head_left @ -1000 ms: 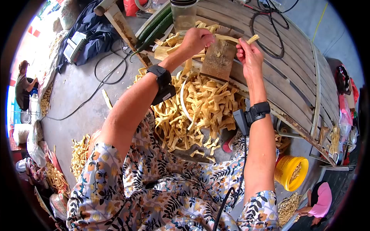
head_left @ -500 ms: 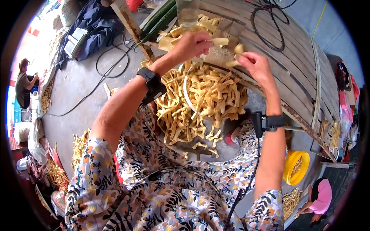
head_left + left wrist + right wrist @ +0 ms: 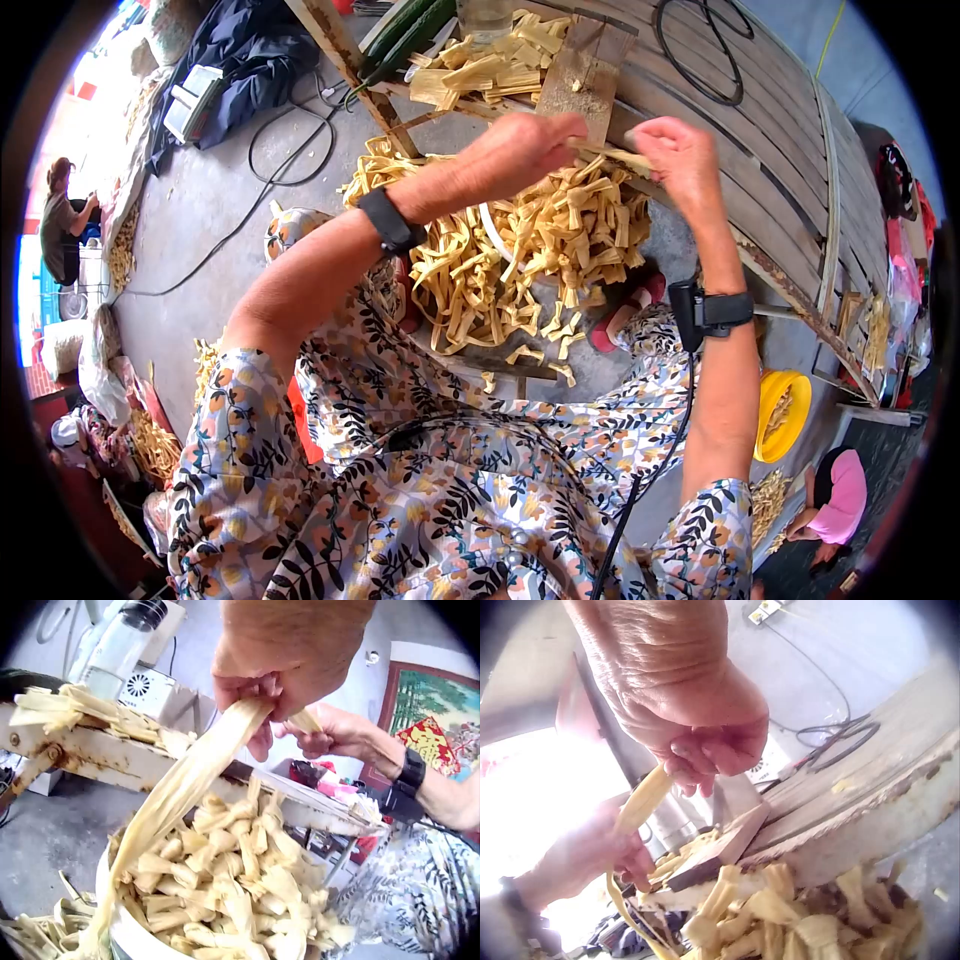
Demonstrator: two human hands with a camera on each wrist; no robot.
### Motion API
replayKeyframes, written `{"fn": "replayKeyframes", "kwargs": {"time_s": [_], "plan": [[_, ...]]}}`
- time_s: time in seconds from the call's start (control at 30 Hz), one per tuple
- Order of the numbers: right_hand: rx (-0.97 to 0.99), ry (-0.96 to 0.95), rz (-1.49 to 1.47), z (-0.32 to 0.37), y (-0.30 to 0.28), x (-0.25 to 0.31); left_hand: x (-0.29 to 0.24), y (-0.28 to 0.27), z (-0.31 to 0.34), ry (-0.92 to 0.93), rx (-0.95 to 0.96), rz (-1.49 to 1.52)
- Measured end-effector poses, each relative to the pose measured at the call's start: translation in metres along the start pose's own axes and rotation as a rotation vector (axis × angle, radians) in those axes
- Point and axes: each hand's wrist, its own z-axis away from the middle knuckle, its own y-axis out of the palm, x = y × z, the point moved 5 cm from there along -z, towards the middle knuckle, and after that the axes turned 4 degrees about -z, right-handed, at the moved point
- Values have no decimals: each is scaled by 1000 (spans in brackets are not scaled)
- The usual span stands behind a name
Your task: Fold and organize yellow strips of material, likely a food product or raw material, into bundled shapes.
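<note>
A long, flat pale-yellow strip point(image 3: 180, 772), like bean curd skin, runs from my left hand point(image 3: 525, 150) down past the rim of a white container point(image 3: 135, 934). My left fingers pinch it near its upper part. Close by on the right, my right hand point(image 3: 680, 160) pinches an end of the strip, its fingers curled in the right wrist view point(image 3: 690, 712). A short length of strip point(image 3: 625, 157) spans the gap between both hands. Below them, knotted yellow pieces point(image 3: 590, 220) fill the container, and long loose strips point(image 3: 450, 260) hang at its left.
A slatted wooden table point(image 3: 740, 170) with a rusty edge lies beyond. On it are a wooden block point(image 3: 580, 85), flat yellow pieces point(image 3: 490, 70), a clear jar point(image 3: 485, 20), green cucumbers point(image 3: 405, 40) and a black cable point(image 3: 720, 60). A yellow bucket point(image 3: 783, 415) stands at the right.
Both hands have come down from over the wooden block to above the knotted pile. Half a second ago they were farther apart, each with yellow strip in its fingers. The head view has shifted.
</note>
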Motion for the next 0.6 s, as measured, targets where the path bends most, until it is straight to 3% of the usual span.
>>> {"fn": "replayKeyframes", "kwargs": {"time_s": [0.07,0.13,0.17,0.23,0.3,0.37,0.47,0.5,0.57,0.6], "plan": [[12,9,37,-1,-10,-4,12,-5,0,106,-60,-23],[64,46,96,5,-12,-3,8,-18,1,-62,31,249],[183,67,114,10,-4,-1,8,-23,2,-146,77,382],[419,112,150,21,11,2,12,-25,-1,47,258,347],[622,172,-11,31,22,3,25,-28,1,-10,272,343],[805,232,-146,48,39,26,24,-19,2,-89,319,522],[732,53,-489,47,46,41,16,-3,-3,-146,362,677],[657,13,-514,43,45,44,10,1,-4,-139,345,900],[504,-68,-559,34,41,46,21,23,-4,-289,276,987],[466,-161,-530,29,43,44,17,32,-6,-347,241,1283]]}}
